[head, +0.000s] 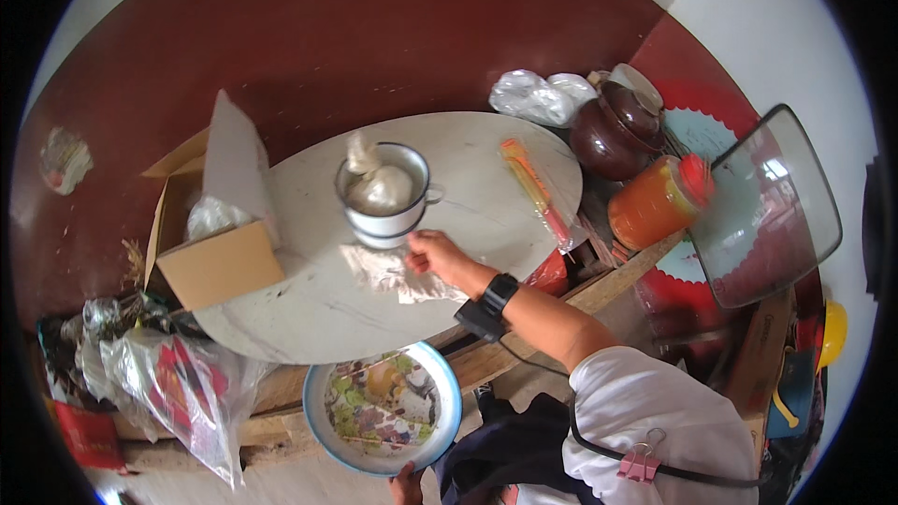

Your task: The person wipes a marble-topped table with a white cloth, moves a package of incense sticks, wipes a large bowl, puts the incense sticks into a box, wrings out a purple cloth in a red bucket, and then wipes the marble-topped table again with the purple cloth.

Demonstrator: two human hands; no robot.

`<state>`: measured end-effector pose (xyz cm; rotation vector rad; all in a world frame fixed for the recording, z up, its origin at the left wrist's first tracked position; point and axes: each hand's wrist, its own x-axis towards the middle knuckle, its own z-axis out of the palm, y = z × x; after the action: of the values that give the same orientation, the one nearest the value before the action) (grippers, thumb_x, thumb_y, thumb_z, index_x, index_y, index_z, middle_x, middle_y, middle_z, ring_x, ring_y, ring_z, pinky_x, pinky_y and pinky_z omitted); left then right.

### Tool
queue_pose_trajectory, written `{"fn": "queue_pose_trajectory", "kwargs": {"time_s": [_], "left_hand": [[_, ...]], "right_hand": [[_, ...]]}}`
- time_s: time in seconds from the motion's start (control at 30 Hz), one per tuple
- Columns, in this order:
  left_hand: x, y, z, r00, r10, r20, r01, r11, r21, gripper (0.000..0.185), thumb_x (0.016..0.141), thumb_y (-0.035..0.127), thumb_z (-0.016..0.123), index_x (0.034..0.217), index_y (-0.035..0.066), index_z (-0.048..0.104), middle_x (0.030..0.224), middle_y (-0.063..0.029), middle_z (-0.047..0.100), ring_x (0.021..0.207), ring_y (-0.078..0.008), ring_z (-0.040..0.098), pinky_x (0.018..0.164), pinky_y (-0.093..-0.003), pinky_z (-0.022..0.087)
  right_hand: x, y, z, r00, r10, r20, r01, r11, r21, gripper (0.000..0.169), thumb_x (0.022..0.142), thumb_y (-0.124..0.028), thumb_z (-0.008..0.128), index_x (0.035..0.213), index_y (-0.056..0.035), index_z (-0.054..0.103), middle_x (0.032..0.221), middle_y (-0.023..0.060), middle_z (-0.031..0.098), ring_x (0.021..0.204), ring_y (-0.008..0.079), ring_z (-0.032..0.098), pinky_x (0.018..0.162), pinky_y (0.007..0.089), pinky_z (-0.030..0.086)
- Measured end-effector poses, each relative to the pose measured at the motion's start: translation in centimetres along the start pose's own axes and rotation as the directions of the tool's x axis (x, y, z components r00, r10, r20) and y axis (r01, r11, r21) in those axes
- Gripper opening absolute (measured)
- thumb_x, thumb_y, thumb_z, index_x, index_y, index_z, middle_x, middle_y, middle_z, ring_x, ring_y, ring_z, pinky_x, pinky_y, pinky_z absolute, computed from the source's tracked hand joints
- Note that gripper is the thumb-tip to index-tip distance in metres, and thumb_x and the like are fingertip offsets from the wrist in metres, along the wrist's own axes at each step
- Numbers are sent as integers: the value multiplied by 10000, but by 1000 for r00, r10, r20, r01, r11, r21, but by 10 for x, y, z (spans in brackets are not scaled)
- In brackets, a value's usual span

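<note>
My left hand (407, 485) grips the near rim of a blue-edged enamel basin (453, 428), which is tilted and has a painted leaf pattern inside. My right hand (440, 258), fingers curled, is just below a white enamel mug (382, 226) with a dark rim. A knotted plastic bag (384, 188) sits inside the mug. Under the hand and mug lies a crumpled pale cloth (379, 268); whether my fingers hold it cannot be told. Mug and cloth rest on an oval marbled tabletop (302, 322).
An open cardboard box (221, 263) stands on the left. To the right lie a plastic-wrapped packet (537, 193), a brown lidded jar (610, 137), a red-capped jar of orange contents (649, 210) and a leaning glass panel (772, 217). Plastic bags (175, 386) hang over wooden beams (280, 428) at lower left.
</note>
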<state>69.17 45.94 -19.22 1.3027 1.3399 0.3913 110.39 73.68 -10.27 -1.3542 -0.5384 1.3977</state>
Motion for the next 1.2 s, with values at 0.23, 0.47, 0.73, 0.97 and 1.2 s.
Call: {"fn": "queue_pose_trajectory", "kwargs": {"time_s": [0.23,0.47,0.73,0.97,1.2], "left_hand": [[10,-15,7,997,-43,-58,50,991,127,256,801,199,645,1000,37,635,852,-197,646,794,-333,632,692,-390,496],[26,-48,26,962,-263,-76,245,950,-194,182,809,117,642,961,18,653,782,-103,659,705,-161,599,656,-303,509],[27,-112,42,887,-450,-102,374,830,-415,193,839,74,570,901,-102,621,857,-113,610,764,-177,541,712,-297,499],[21,-129,58,871,-470,-145,426,868,-256,233,832,42,549,1033,-74,571,927,-115,608,800,-191,546,749,-339,507],[35,-31,55,808,-581,97,477,548,-688,288,830,49,556,1101,-48,531,966,-112,604,837,-214,565,773,-362,508]], "right_hand": [[25,-62,-206,912,-66,-406,82,996,23,292,881,-342,537,899,-51,525,730,90,569,615,167,553,571,313,475],[62,-126,-395,782,-121,-611,83,992,-91,282,873,-374,537,880,-96,493,750,33,502,686,185,564,547,314,439],[124,-97,-466,747,-58,-662,36,998,-47,243,869,-359,536,874,-121,486,800,19,458,684,203,544,536,321,424],[164,-75,-481,700,-97,-708,231,968,95,224,896,-250,504,1026,-70,478,885,50,488,727,213,559,550,310,448],[115,-80,-469,652,-504,-567,-252,561,-788,191,819,-185,492,854,-23,587,836,146,578,751,310,583,600,395,458]]}}
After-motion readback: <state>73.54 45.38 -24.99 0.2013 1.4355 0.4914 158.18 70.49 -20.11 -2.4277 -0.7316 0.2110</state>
